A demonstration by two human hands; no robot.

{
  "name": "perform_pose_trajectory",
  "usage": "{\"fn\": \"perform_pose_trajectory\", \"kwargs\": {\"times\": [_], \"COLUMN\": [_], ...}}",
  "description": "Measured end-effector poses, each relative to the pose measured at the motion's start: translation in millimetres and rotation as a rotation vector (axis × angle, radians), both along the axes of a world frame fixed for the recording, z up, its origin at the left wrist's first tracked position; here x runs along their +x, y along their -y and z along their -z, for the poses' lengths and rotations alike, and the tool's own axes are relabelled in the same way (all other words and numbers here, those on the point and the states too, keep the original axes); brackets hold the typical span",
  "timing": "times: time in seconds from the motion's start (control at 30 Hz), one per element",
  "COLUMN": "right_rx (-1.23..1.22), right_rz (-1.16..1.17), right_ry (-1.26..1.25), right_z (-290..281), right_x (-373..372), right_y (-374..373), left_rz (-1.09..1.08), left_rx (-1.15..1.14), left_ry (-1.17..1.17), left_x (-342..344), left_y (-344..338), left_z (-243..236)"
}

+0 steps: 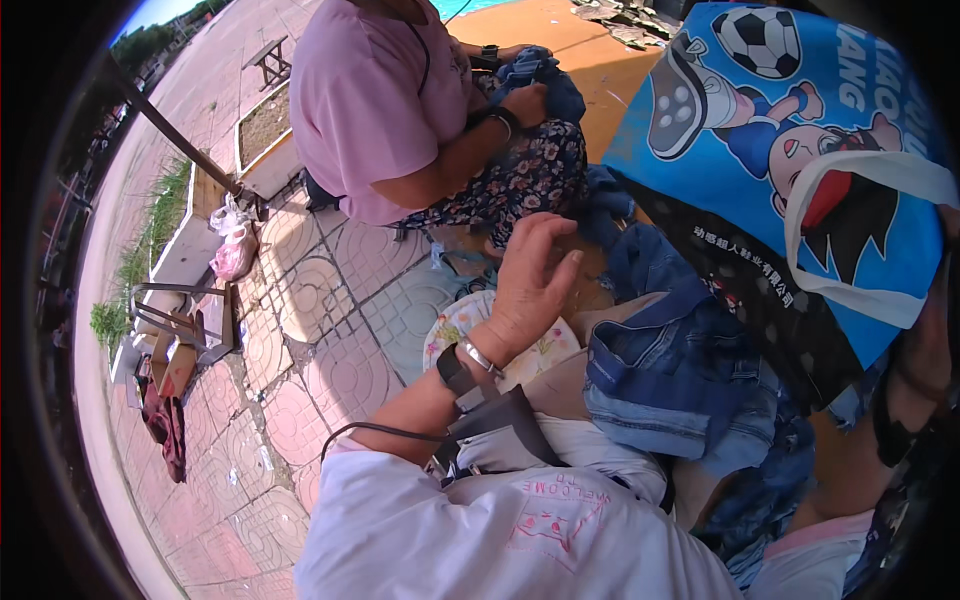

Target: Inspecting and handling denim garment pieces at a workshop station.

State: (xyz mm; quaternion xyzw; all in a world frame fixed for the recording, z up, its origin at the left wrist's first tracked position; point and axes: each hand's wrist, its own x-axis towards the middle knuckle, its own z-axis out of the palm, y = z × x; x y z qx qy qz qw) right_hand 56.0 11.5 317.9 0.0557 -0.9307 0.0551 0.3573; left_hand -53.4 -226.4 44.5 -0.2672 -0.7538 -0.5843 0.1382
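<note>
My left hand (535, 280) is held up over my lap with its fingers apart and nothing in it. Below it lies a round white piece with a floral print (450, 328). Folded blue jeans (665, 375) rest across my lap, just right of that hand. At the right rises a large blue and black tote bag (730, 200) with a cartoon footballer and a white handle (865, 300). My right hand (948, 228) is at the bag's right edge, gripping it; its fingers are mostly in shadow and cut off by the picture's rim.
A person in a pink shirt (365, 110) sits ahead, both hands on a denim piece (545, 80). More denim (640, 255) lies between us. On the paving at left are a stool (195, 320), a cardboard box (175, 365), a dark red cloth (165, 430) and a pink plastic bag (235, 250).
</note>
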Motion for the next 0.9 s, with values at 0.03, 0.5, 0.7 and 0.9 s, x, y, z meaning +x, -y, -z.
{"fn": "perform_pose_trajectory", "kwargs": {"times": [0.03,0.5,0.7,0.9], "right_rx": [-0.319,-1.139,-0.969,-0.974], "right_rz": [-0.118,-0.447,-0.417,-0.350], "right_ry": [0.070,0.848,0.852,0.815], "right_z": [13,157,188,208], "right_x": [-16,-109,-118,-136], "right_y": [5,149,163,162], "left_rz": [-0.157,-0.385,-0.852,-0.579], "left_rx": [-0.245,-0.166,-0.033,-0.214], "left_ry": [0.026,1.386,1.412,1.278], "left_x": [-12,105,93,99], "left_y": [41,194,184,201], "left_z": [48,339,312,334]}}
